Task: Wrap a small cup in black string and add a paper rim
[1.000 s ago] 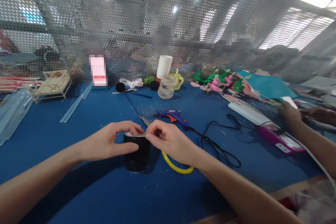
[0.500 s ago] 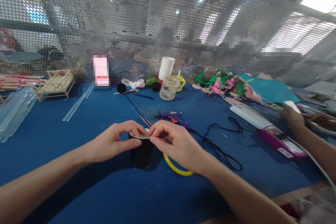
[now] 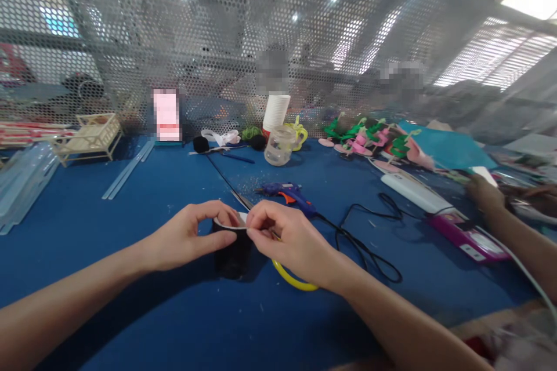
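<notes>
A black-covered cup (image 3: 234, 258) with a white inside stands upright on the blue table. My left hand (image 3: 195, 235) grips its rim from the left, thumb on the outer wall and fingers inside. At the rim's right side, my right hand (image 3: 289, 237) pinches the edge between thumb and fingers; anything small between them is hidden. Behind my right hand lies a blue glue gun (image 3: 287, 192) with an orange trigger. Scissors (image 3: 241, 199) show just beyond the cup, partly covered by my fingers. A yellow ring (image 3: 296, 283) lies under my right hand.
A clear jar (image 3: 279, 148) and stacked white cups (image 3: 276, 111) stand at the back. To the right are a black cord (image 3: 361, 243), a purple power strip (image 3: 467, 237) and another person's hand (image 3: 485, 197). Glue sticks (image 3: 26, 185) and a small model bed (image 3: 89, 138) lie left.
My right fingers have shifted very slightly at the cup's rim, and more of the white inside shows. My left hand keeps its grip almost unmoved.
</notes>
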`<state>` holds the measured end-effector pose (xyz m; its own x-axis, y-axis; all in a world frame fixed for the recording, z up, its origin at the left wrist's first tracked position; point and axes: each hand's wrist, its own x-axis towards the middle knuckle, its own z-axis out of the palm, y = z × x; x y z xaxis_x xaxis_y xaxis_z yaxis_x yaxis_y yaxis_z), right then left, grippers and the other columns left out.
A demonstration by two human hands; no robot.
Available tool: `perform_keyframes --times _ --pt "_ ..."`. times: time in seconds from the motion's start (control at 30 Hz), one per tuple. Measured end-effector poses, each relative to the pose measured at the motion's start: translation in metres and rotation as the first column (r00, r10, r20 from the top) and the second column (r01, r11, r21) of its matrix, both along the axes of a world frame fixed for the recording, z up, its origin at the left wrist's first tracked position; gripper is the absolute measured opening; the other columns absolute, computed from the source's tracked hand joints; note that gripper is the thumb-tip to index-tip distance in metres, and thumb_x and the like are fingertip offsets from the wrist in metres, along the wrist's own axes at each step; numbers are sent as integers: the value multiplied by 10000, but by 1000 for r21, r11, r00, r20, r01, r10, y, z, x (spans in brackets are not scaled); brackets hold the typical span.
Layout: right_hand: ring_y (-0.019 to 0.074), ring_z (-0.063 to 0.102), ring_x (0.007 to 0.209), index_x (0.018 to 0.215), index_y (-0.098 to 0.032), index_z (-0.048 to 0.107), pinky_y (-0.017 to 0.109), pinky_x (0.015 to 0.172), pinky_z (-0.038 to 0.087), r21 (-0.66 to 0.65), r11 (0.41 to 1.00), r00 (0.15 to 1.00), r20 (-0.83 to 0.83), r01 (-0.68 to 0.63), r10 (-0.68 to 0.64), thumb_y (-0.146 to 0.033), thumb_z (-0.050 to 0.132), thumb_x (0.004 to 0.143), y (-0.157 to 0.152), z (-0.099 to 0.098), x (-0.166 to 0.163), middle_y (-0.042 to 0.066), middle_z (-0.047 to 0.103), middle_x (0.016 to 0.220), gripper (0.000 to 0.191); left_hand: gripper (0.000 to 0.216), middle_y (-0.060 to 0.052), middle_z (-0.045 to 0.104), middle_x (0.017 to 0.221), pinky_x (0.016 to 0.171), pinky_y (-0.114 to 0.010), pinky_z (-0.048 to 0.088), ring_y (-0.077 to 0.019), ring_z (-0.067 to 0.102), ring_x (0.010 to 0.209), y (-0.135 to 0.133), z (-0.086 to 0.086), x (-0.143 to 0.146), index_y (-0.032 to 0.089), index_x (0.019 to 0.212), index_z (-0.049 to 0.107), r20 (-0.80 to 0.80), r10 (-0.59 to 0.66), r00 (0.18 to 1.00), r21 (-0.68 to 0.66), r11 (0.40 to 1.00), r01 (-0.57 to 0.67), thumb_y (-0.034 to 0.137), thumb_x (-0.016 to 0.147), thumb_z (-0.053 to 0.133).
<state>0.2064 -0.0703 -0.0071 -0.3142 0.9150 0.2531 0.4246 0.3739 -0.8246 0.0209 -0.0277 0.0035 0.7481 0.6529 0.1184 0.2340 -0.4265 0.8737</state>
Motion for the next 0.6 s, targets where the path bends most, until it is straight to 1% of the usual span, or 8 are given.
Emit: perform_keyframes --times 0.17,0.27,0.37,0.5,0.6 --pt "85 441 567 648 -182 446 214 517 383 57 998 999 46 -11 9 -121 478 742 0 1 -2 -4 522 690 116 148 -40 593 859 825 -299 403 -170 531 902 -1 1 0 152 698 507 -11 21 1000 7 1000 -21 249 806 476" --pt "89 476 609 661 -182 455 220 538 415 104 995 1000 24 4 -6 -120 486 737 -1 3 -1 25 552 804 103 161 -51 596 872 825 -311 397 -180 529 903 2 1 -2 147 697 512 -11 28 1000 2 1000 -28 265 803 482" --pt "84 500 627 725 -181 481 221 548 448 129 991 999 -19 39 -36 -127 500 733 -1 5 2 51 543 935 58 181 -61 594 877 838 -347 387 -198 523 918 6 0 -5 146 695 516 23 59 998 -9 998 -59 289 801 482" --pt "102 532 680 751 -180 499 215 548 466 164 982 995 -16 99 -97 -118 500 735 1 4 6 52 536 916 64 189 -76 582 891 864 -374 371 -212 514 945 11 0 -7 139 689 521 65 92 994 -64 994 -87 296 790 490" --pt "116 548 719 772 -176 507 218 564 484 147 982 993 5 117 -119 -117 496 742 4 2 8 59 537 915 67 180 -83 582 923 870 -376 365 -211 513 949 13 -1 -7 134 733 535 62 116 991 -116 987 -108 303 784 500"
